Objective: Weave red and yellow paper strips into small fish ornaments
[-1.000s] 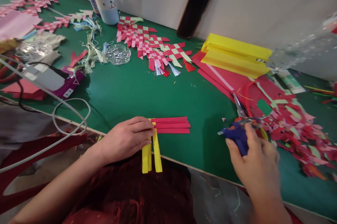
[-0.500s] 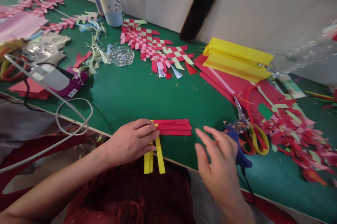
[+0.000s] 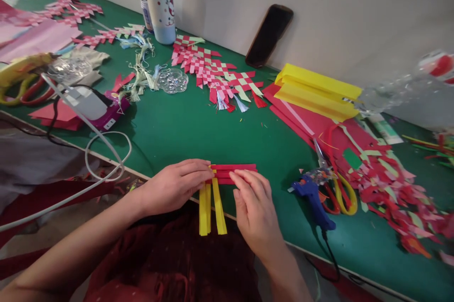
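Observation:
Red paper strips (image 3: 244,167) lie side by side on the green table, crossed at their left end by yellow paper strips (image 3: 204,212) that hang over the front edge. My left hand (image 3: 177,181) is closed over this crossing, its fingers pressing the strips together and hiding part of it. From the right, my right hand (image 3: 255,202) reaches onto the red strips. Its fingertips touch them, while the thumb stays apart below, near the table edge. A blue glue gun (image 3: 314,200) lies to the right of that hand, against scissors (image 3: 344,193) with red and yellow handles.
Woven red, pink and green paper pieces (image 3: 209,63) lie at the back, beside a bottle (image 3: 161,13). A phone (image 3: 269,35) leans on the wall. Folded yellow paper (image 3: 317,91) and paper scraps (image 3: 393,184) fill the right side. A white cable (image 3: 106,155) loops over the left edge.
My right hand has moved left from the bare table onto the red strips. My left hand stays on the crossing. The whole view has shifted slightly.

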The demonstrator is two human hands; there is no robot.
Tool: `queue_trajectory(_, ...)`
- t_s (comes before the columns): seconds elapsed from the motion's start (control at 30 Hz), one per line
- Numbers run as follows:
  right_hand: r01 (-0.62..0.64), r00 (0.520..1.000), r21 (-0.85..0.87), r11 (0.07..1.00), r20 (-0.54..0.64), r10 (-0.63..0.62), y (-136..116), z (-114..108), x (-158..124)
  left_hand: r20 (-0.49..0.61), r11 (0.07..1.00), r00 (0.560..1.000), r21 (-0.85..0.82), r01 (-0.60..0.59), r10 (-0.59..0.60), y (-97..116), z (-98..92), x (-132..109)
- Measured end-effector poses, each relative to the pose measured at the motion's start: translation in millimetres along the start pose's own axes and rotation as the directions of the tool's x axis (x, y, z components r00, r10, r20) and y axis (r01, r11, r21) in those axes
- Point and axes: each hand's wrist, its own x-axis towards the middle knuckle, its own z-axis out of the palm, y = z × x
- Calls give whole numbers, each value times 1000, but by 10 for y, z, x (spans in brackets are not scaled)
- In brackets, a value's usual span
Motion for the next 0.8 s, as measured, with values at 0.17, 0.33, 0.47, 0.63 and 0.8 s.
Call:
queue_trajectory(0.17,6,1000,24,1000,-21,-6,7,-32,-91,99,986,995,167,-14,-3,-55,-3,-114)
queue_trajectory(0.33,-20,999,4,1000,-46,21,67,-45,-163,153,969,988,246,-36,-2,-56,15,-183)
queue_trajectory(0.47,-61,993,-89,994,-106,51,187,-89,-185,151,961,987,276,13,-57,16,14,-227)
queue_trajectory(0.63,-94,984,-137,986,-163,71,223,-147,-153,125,964,990,265,26,-62,92,13,-230)
queue_trajectory(0.8,-11,990,-112,994,-138,-4,16,-103,-58,121,960,993,281,-23,-11,68,53,-211)
